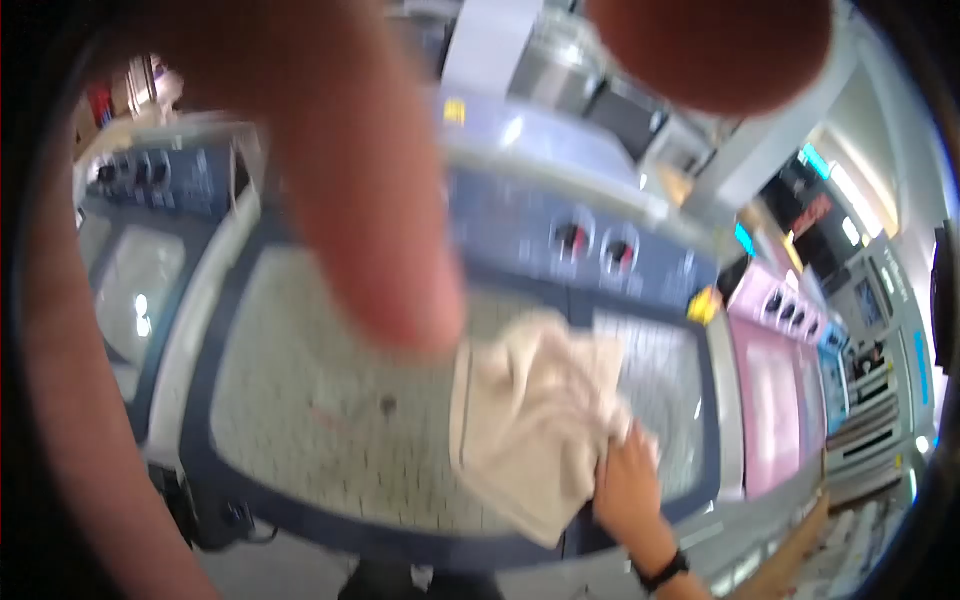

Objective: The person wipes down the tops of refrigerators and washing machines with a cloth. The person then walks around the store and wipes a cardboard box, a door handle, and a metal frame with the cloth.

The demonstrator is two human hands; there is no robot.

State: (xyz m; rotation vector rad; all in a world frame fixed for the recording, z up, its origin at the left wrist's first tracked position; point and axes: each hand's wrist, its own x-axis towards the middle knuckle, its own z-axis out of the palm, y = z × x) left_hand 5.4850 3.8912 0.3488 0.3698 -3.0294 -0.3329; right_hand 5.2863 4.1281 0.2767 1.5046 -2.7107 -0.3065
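My left hand [375,220] is very close to the camera and blurred, covering much of the upper left. One finger points down and another fingertip shows at the top right, with a wide gap between them and nothing visible there. My right hand [628,490], with a black band on the wrist, grips the lower right part of a beige cloth [525,420]. The cloth lies bunched and creased on the lid of a twin-tub washing machine [330,430]. Its dark blue panel [510,225] has knobs with red marks, partly hidden by my left hand.
Another dark blue washing machine [165,185] stands on the left, a pink one [765,390] on the right. A yellow tag [704,305] sits at the panel's right end. More appliances [875,290] line the far right, and a pale machine lid [540,140] stands behind.
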